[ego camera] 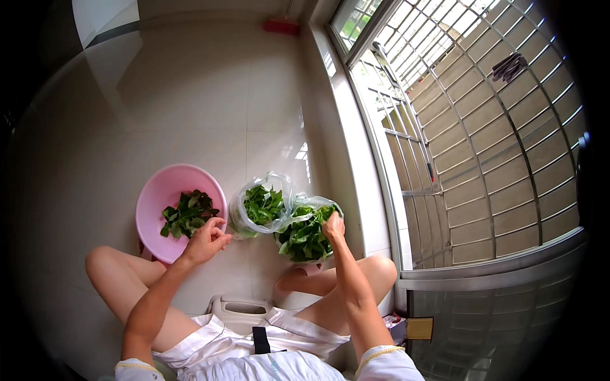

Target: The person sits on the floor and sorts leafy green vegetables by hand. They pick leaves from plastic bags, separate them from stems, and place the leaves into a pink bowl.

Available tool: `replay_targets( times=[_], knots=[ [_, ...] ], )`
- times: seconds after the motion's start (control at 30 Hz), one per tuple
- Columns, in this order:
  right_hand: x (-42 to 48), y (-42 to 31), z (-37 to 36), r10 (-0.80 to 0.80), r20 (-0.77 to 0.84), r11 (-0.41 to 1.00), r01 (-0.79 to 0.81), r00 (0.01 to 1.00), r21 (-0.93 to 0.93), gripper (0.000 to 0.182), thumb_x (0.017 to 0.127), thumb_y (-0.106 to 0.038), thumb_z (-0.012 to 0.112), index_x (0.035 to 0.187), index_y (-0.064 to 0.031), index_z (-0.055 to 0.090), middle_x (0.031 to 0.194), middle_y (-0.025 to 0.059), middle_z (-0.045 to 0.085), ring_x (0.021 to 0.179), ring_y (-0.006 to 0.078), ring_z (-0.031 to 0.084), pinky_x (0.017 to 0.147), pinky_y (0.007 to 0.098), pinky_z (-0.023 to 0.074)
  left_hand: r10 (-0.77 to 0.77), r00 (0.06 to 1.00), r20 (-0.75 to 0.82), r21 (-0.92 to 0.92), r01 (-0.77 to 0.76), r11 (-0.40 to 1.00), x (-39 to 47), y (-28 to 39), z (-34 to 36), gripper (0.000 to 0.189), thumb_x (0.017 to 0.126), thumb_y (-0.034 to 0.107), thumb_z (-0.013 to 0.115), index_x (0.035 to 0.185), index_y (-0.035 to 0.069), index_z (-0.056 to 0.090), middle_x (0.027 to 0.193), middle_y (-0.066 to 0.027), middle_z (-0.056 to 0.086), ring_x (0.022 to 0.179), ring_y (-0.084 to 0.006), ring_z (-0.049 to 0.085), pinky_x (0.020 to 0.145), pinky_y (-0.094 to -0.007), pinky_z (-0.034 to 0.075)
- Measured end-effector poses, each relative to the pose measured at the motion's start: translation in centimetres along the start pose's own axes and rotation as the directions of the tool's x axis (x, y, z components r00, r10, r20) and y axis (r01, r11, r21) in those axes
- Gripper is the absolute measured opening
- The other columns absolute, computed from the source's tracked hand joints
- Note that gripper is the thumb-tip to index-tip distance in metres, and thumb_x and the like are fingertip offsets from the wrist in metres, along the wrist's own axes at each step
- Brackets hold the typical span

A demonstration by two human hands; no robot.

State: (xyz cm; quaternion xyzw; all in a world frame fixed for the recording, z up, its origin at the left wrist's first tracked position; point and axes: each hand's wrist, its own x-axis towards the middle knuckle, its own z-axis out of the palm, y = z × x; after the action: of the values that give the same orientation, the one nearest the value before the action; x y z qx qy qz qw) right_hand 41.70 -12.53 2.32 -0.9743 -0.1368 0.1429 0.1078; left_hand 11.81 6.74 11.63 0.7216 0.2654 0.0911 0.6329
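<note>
My left hand (208,242) hangs over the near right rim of a pink plastic basin (155,200), fingers loosely curled and apart, with nothing seen in them. Dark green leaves (190,214) lie in a loose pile inside the basin. To the right, my right hand (334,225) reaches down to the leafy green stems (305,235) that fill an open clear plastic bag (321,201). Its fingertips are hidden, so I cannot tell whether they grip a stem. Between basin and bag stands a second clear plastic bag (239,209) holding picked green leaves (263,205).
I sit low, knees spread around these things, a beige plastic stool (243,309) showing between my thighs. Glossy tiles (190,105) cover the floor. Along the right run a raised sill (352,138) and a metal grille (481,157). A red broom head (281,26) rests by the far wall.
</note>
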Motion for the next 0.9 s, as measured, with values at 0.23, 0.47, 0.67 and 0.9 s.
replay_targets(
  times=[0.23,0.47,0.67,0.9],
  knots=[
    [-0.6,2.3,-0.4,0.023,0.134,0.999,-0.029,0.991,0.040,0.024,0.059,-0.014,0.058,0.082,-0.0118,0.062,0.086,0.0122,0.058,0.083,0.0263,0.055,0.074,0.0320,0.0430,-0.005,0.998,0.055,0.069,0.001,0.998,-0.3,0.2,0.1,0.030,0.074,0.013,0.053,0.097,-0.001,0.042,0.066,-0.0047,0.056,0.057,-0.0103,0.054,0.055,-0.0232,0.042],
    [-3.6,-1.5,-10.5,-0.311,0.128,0.947,0.296,0.942,0.126,0.014,0.060,-0.012,0.052,0.069,-0.0094,0.063,0.069,0.0138,0.058,0.067,0.0266,0.057,0.064,0.0314,0.0449,-0.017,0.997,0.082,0.045,0.013,0.999,-0.1,0.7,0.9,0.030,0.073,0.013,0.054,0.098,-0.001,0.044,0.074,-0.0046,0.055,0.066,-0.0095,0.052,0.060,-0.0227,0.042],
    [-7.5,-6.4,-13.4,-0.586,0.503,0.778,0.269,0.635,0.567,0.016,0.064,-0.012,0.056,0.076,-0.0014,0.058,0.065,0.0015,0.056,0.062,0.0072,0.049,0.058,0.0199,0.0384,0.062,0.998,0.012,-0.133,-0.060,0.989,0.6,-0.4,2.1,0.059,0.070,0.018,0.059,0.118,0.001,0.029,0.112,-0.0093,0.041,0.098,-0.0176,0.042,0.079,-0.0281,0.037],
    [-11.1,-10.0,-10.2,-0.688,0.669,0.634,-0.215,0.281,0.742,0.017,0.069,-0.008,0.054,0.083,0.0012,0.055,0.076,0.0024,0.056,0.069,0.0076,0.050,0.062,0.0183,0.0400,0.051,0.982,0.181,-0.662,0.083,0.744,0.6,3.3,3.7,0.046,0.073,0.016,0.058,0.112,0.004,0.036,0.102,-0.0082,0.048,0.093,-0.0174,0.047,0.080,-0.0286,0.038]
  ],
)
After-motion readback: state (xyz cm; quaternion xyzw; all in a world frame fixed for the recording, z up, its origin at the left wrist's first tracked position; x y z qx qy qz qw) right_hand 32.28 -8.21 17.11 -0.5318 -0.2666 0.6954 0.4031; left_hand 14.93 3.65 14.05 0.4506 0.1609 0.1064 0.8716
